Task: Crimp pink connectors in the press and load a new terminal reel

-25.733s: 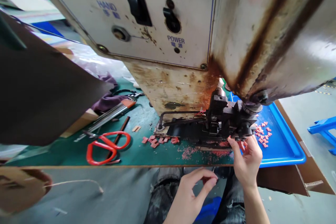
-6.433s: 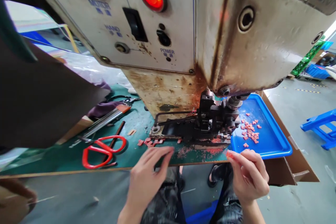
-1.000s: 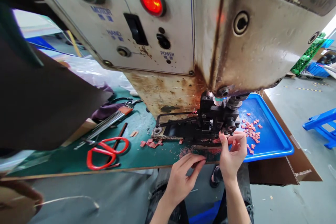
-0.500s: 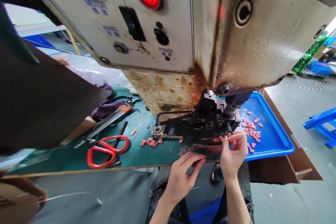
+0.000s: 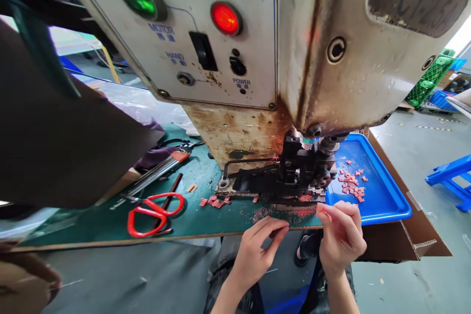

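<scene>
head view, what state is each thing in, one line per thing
green lamp, lit
red lamp, lit
rocker switch, position unclear
red-handled scissors, lying down, open or shut unclear
blue tray, holding loose pink pieces
green table, strewn with pink crumbs
left hand, pinched, nothing visible held
right hand, pinched, contents unclear

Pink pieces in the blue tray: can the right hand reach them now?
Likely yes: the right hand is near the blue tray, and nothing visible blocks the pink pieces inside.
</scene>
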The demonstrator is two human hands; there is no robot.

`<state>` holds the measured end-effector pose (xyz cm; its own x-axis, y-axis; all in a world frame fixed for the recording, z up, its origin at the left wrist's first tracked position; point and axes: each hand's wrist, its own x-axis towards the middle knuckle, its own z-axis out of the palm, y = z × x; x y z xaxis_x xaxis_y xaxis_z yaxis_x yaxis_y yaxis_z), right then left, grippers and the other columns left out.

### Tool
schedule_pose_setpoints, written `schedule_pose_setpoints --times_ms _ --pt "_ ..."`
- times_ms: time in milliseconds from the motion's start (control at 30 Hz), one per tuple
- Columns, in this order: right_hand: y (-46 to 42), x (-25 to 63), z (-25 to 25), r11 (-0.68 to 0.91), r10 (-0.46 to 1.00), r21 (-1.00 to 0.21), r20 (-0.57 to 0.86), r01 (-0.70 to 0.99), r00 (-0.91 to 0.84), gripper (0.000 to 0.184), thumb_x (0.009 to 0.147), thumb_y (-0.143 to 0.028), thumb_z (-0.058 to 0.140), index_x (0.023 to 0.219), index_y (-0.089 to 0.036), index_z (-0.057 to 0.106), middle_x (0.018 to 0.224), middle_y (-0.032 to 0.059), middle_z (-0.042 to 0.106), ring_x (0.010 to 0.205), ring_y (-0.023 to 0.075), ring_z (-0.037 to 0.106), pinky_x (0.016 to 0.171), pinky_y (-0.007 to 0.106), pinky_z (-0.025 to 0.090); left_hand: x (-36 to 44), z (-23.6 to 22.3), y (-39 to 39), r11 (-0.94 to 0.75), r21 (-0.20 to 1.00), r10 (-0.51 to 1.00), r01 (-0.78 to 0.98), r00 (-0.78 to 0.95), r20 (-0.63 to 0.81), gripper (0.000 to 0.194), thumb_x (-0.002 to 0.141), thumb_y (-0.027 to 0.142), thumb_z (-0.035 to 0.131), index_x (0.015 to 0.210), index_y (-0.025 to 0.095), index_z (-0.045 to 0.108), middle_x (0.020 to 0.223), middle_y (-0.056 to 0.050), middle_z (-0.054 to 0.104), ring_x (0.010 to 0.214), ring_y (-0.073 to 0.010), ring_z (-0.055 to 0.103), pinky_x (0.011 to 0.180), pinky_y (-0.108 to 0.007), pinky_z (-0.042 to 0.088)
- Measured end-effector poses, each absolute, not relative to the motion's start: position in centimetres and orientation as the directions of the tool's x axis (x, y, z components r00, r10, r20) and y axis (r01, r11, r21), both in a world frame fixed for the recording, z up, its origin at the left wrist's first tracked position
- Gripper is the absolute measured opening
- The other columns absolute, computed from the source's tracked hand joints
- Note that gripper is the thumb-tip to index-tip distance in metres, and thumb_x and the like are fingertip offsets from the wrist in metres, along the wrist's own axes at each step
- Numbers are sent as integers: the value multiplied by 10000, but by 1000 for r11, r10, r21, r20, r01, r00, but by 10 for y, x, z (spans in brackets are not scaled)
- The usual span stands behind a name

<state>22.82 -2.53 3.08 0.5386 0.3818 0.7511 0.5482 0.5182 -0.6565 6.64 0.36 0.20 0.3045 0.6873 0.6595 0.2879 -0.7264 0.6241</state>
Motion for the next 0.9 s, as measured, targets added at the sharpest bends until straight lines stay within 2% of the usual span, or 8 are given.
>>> schedule_pose_setpoints --times_ms 100,267,533,667,733,900 --pt "-40 230 39 548 373 -623 779 558 504 189 951 -138 746 1043 -297 792 773 -17 546 659 150 535 582 324 433 67 0 4 -719 633 695 288 303 652 144 981 111 625 973 213 727 818 -11 792 722 -143 770 687 -186 602" --pt "-50 231 46 548 371 -611 790 572 488 118 969 -189 738 987 -300 778 765 -22 508 618 143 487 606 367 448 68 -2 4 -714 636 700 292 305 646 142 973 103 631 972 214 720 815 -5 788 714 -137 764 682 -184 601" --pt "-50 233 41 535 400 -622 783 572 477 85 962 -206 748 969 -287 772 761 -15 537 637 155 520 601 361 460 68 -3 3 -704 644 710 299 300 637 144 973 113 625 960 218 723 805 -8 790 703 -145 764 683 -199 608" --pt "-38 243 36 463 511 -734 679 497 528 24 936 -230 782 920 -246 780 785 3 618 694 161 565 616 324 473 67 -2 3 -696 653 718 299 307 624 143 974 120 627 961 218 730 804 -16 794 702 -153 771 680 -204 609" --pt "-30 250 35 390 581 -801 597 454 553 71 926 -280 794 881 -227 782 806 18 641 720 166 579 611 306 468 67 -1 3 -693 655 720 300 312 619 145 974 119 626 955 217 731 804 -19 794 705 -155 773 679 -203 607" --pt "-10 255 34 365 640 -832 550 418 537 127 910 -329 808 860 -218 770 823 4 609 754 162 573 668 301 469 67 0 3 -704 644 711 301 302 636 152 983 120 616 941 217 725 781 -10 783 683 -146 760 664 -192 594"
